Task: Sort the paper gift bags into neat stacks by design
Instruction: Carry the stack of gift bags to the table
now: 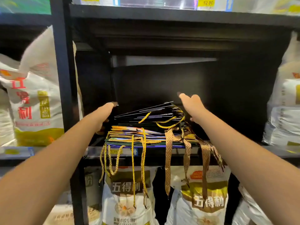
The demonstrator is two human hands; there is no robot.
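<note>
The setting was a dark metal shop shelf [162,153] at frame centre, its bay deep and black behind, with a further shelf board overhead carrying yellow price tags [208,2] along the top edge. White flour sacks [37,101] stood in the neighbouring bays at left and right, and more filled the bay below.

The paper gift bags [151,127] lay flat in one mixed pile at the front of the centre bay. Dark bags sat fanned and askew on top; brighter printed ones lay beneath. Yellow cord handles [133,168] and tan ribbon handles [168,159] hung over the shelf lip, showing the open ends faced forward.

The left hand [105,114] was against the pile's left side with fingers curled around the dark upper bags, apparently gripping them. The right hand [191,104] was at the upper right corner of the pile, fingers extended and relaxed, holding nothing; whether it touched the bags could not be determined. Judged together, the hands bracketed the upper layer, probably to square or lift it.

Clearance: open room existed above and behind the pile and to its right within the bay. The left upright stood close beside the left hand. The dangling handles were judged liable to snag on the shelf lip if the pile were drawn forward.
</note>
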